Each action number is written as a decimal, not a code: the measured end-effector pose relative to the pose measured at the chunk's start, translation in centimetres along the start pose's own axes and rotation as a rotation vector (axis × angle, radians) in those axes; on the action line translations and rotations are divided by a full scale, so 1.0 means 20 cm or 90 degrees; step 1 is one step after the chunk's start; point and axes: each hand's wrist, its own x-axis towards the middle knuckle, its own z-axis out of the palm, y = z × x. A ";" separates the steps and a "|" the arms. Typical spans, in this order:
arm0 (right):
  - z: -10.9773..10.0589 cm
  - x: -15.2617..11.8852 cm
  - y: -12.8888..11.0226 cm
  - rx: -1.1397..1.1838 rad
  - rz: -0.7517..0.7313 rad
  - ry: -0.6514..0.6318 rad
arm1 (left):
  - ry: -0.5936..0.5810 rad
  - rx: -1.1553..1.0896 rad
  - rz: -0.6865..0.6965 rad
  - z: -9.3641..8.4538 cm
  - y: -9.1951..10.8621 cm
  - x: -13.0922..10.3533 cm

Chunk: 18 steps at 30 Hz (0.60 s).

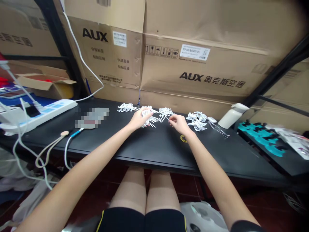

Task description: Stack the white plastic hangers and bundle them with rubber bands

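My left hand (138,120) is closed around a bundle of thin white strands (146,111), whose loose ends stick out to the right. Fingertips of my right hand (179,123) are pinched together on the end of a thin white strand, at the edge of another white pile (165,111). Further left on the table lies a similar white bunch (126,107). A larger white heap (197,121) rests to the right of my right hand. Whether the strands are cord or wire is too small to tell. A yellow loop (183,138) lies below my right wrist.
The black table (149,151) runs up to large cardboard boxes (193,71). Toward the right are a white bottle (233,115), glasses (220,129) and a teal tray (263,138). A power strip (55,109) with white cables stands at the left, near a blurred-out flat item (93,117).
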 end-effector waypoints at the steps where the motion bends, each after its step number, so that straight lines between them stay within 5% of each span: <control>1: -0.01 0.00 0.00 0.007 -0.038 -0.004 | 0.000 0.042 0.028 0.00 0.00 -0.01; 5: -0.05 -0.01 -0.05 -0.017 -0.146 -0.026 | -0.004 0.179 0.120 0.00 0.00 -0.04; 18: 0.03 -0.06 -0.14 0.053 -0.184 -0.081 | 0.004 0.343 0.233 0.02 0.00 -0.06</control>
